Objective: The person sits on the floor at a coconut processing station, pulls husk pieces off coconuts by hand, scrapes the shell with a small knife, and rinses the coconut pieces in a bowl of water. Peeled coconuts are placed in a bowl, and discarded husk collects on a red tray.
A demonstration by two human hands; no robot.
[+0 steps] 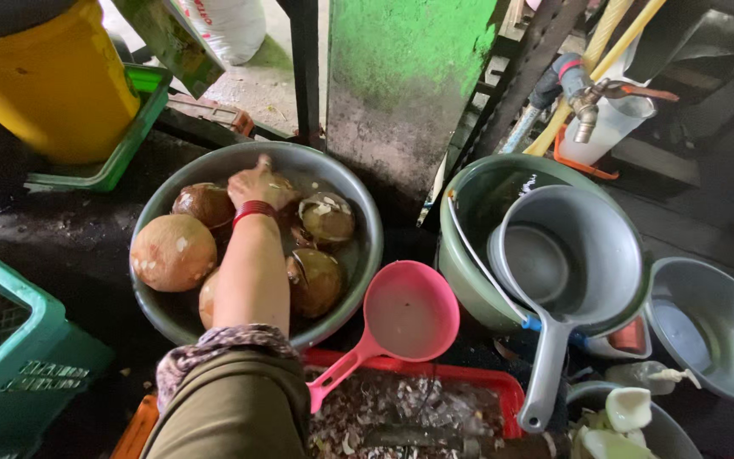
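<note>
Left hand (258, 183) rests fingers-down on coconuts (325, 218) in grey basin (365, 255); grip unclear.

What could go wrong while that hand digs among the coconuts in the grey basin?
The left hand reaches among piled coconuts in the grey basin; shifting one might roll others onto the fingers. The pink ladle leans at the basin's rim, so the forearm could knock it off.
</note>
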